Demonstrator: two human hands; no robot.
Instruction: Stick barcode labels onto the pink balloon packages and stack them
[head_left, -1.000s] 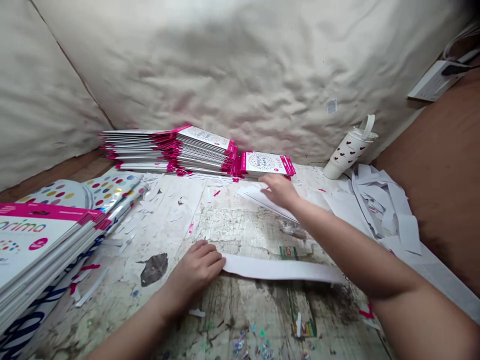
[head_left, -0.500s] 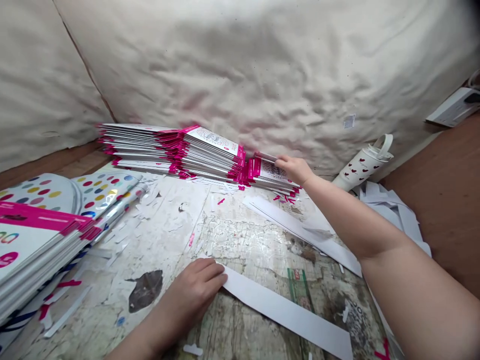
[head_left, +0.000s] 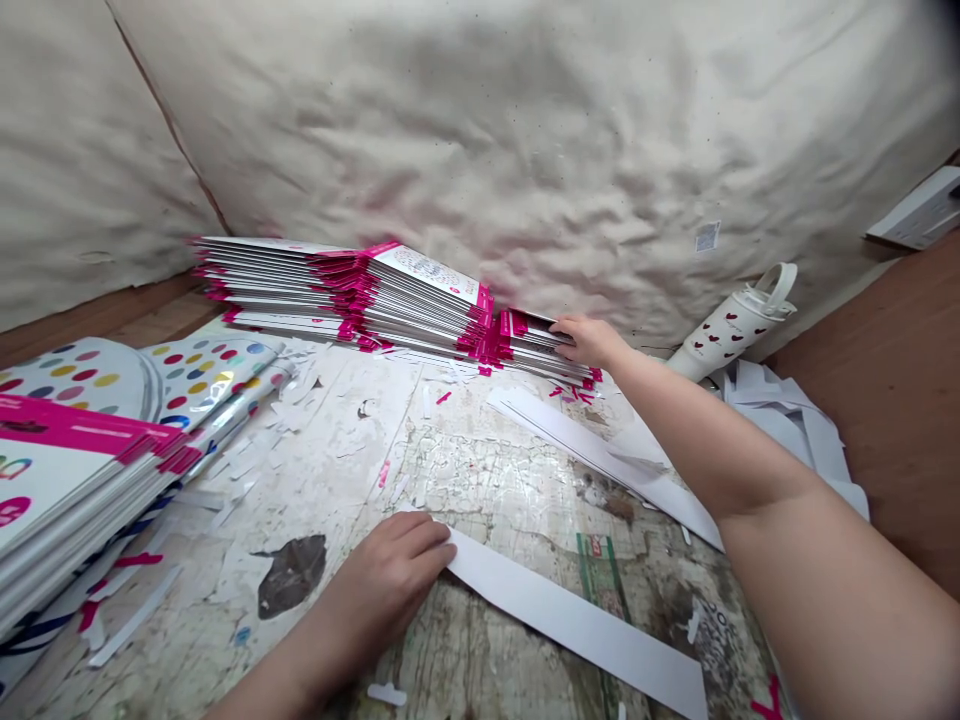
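My left hand (head_left: 405, 565) is closed over the near-left end of a long white paper strip (head_left: 577, 625), which lies slantwise on the worktable. My right hand (head_left: 589, 338) reaches to the back, its fingers closed at the edge of a flat white-and-pink package (head_left: 529, 326) on top of a low pile. Left of that pile stand taller leaning stacks of the same flat packages (head_left: 427, 290), with pink edges and a printed top. Part of the held package is hidden under my fingers.
More white strips (head_left: 600, 460) lie beneath my right forearm. A white tumbler with hearts (head_left: 731, 325) leans by the padded wall (head_left: 525, 150). Polka-dot packages (head_left: 202, 375) and a pink-headed stack (head_left: 82, 490) fill the left. Paper scraps (head_left: 135, 620) litter the worktable (head_left: 480, 460).
The package under my right hand has come down flatter onto the low pile. My left hand stays on the strip, and the view has shifted slightly.
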